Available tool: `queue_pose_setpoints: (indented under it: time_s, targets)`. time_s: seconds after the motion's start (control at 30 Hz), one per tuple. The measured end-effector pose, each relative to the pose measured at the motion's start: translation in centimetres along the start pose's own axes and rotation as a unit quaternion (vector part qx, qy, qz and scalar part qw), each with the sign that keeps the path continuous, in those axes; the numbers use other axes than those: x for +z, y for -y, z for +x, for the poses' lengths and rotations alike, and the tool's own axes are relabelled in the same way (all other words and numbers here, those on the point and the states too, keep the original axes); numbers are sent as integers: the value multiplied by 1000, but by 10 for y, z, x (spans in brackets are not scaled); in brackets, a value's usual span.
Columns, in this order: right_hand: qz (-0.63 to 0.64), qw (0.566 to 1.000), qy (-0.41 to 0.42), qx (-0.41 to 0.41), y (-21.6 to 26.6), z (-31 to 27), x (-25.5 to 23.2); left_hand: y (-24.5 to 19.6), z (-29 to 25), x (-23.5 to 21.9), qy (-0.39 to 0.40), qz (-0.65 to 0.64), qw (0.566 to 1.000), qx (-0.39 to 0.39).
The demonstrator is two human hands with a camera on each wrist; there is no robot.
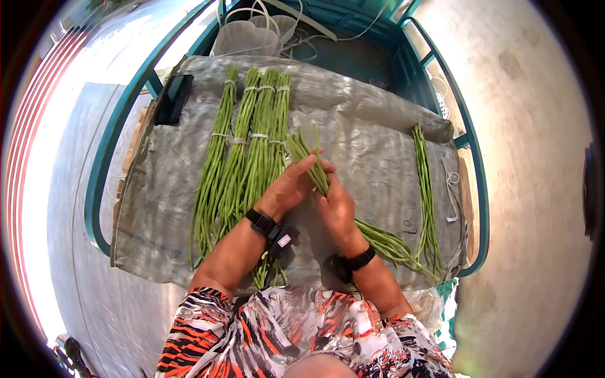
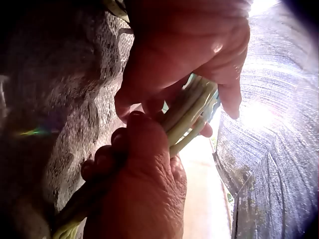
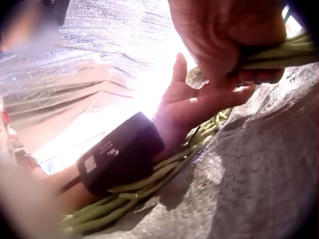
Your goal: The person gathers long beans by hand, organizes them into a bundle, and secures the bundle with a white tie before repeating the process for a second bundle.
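My right hand grips a bunch of long green beans near one end, its thumb and fingers curled round them in the right wrist view. The bunch's other end trails over the sheet to the right. My left hand meets the bunch at the held end. Its fingers look straight and its thumb stands apart in the right wrist view, close against the right hand. In the left wrist view pale bean ends show between the hands. Several tied bundles of long beans lie to the left.
Grey woven sheeting covers the cart bed, with teal rails on both sides. A loose bunch of beans lies at right beside a white string. A dark phone-like object lies at left; translucent buckets stand behind.
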State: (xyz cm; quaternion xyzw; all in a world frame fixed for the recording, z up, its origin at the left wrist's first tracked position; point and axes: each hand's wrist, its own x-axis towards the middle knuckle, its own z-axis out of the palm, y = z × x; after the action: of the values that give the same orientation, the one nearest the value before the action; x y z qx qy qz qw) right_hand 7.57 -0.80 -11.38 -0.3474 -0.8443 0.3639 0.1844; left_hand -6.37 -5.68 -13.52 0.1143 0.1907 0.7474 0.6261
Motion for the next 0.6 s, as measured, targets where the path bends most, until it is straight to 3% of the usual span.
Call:
queue_pose_setpoints:
  time_s: [0.17,0.23,0.27,0.43,0.53,0.6]
  targets:
    - [51,997,27,-58,-9,-6,4,-2,-5,7,36,40,998,-14]
    - [47,995,30,-85,-4,-5,0,-1,-3,9,-21,49,998,-22]
    - [18,996,42,-72,-6,-5,2,0,-2,10,-49,54,997,-26]
    - [-120,984,126,41,-4,2,5,7,4,-12,-17,89,996,-14]
    - [-97,990,97,-16,-6,0,7,8,5,-17,-12,75,997,-20]
    - [-88,990,112,19,0,1,2,8,4,-2,-51,58,997,-23]
